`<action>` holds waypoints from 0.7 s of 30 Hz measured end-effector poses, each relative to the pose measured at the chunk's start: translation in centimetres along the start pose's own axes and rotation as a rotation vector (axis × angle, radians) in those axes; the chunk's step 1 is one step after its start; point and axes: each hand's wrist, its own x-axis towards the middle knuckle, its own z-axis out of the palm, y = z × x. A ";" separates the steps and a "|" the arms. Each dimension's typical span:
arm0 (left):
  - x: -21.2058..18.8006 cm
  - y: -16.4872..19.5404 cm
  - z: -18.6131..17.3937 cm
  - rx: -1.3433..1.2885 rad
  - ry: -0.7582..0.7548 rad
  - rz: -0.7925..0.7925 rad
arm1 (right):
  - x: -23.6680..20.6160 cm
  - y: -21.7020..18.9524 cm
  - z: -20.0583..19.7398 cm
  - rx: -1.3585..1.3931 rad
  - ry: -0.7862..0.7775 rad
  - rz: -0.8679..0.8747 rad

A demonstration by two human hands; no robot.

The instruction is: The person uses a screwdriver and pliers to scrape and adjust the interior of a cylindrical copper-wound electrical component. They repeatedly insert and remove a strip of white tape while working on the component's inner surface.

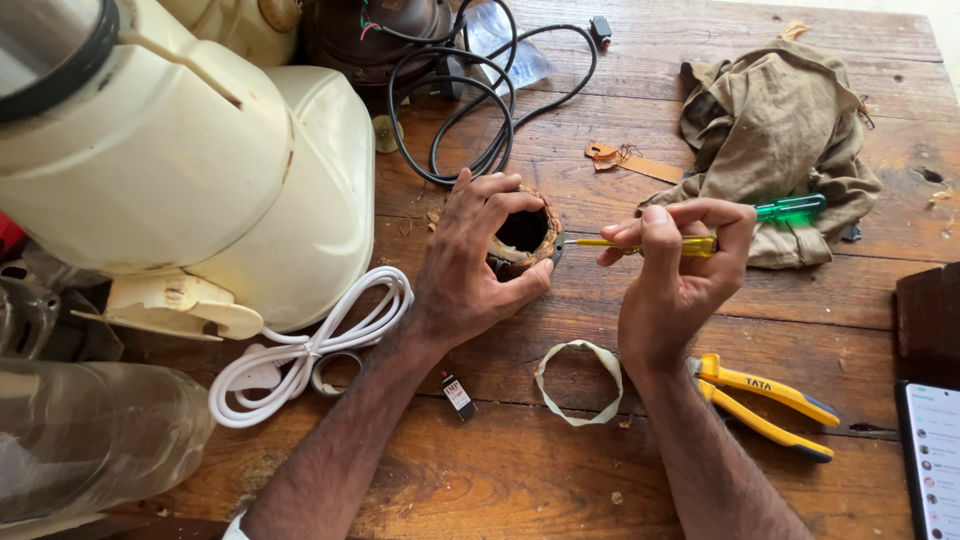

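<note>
My left hand (475, 255) grips a brown, ring-shaped motor part (528, 237) with a dark hollow centre, holding it on the wooden table (700, 120). My right hand (680, 270) holds a thin screwdriver (700, 243) with a yellow shaft and a green clear handle. Its tip points left and touches the right rim of the ring-shaped part.
A cream mixer body (200, 170) fills the upper left, its white cord (310, 345) coiled beside it. A black cable (470, 110) loops at the top. An olive cloth (775, 130), yellow pliers (765, 405), a paper loop (578, 383), a small vial (458, 396) and a phone (932, 455) lie around.
</note>
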 end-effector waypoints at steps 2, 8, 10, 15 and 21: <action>0.1 0.0 -0.2 -0.011 -0.009 0.002 | 0.1 0.0 0.1 0.000 0.010 -0.007; 0.0 0.3 -0.4 -0.045 -0.031 0.005 | -0.4 -0.2 0.1 0.017 -0.014 -0.067; -0.1 0.5 -0.1 -0.004 -0.004 0.001 | -0.6 -0.2 0.2 0.023 -0.038 -0.099; -0.8 1.3 0.8 0.096 0.085 -0.033 | -0.9 0.4 0.2 0.016 -0.029 -0.085; -1.0 1.0 1.1 0.080 0.097 -0.040 | 0.0 1.1 -0.2 0.029 0.044 -0.136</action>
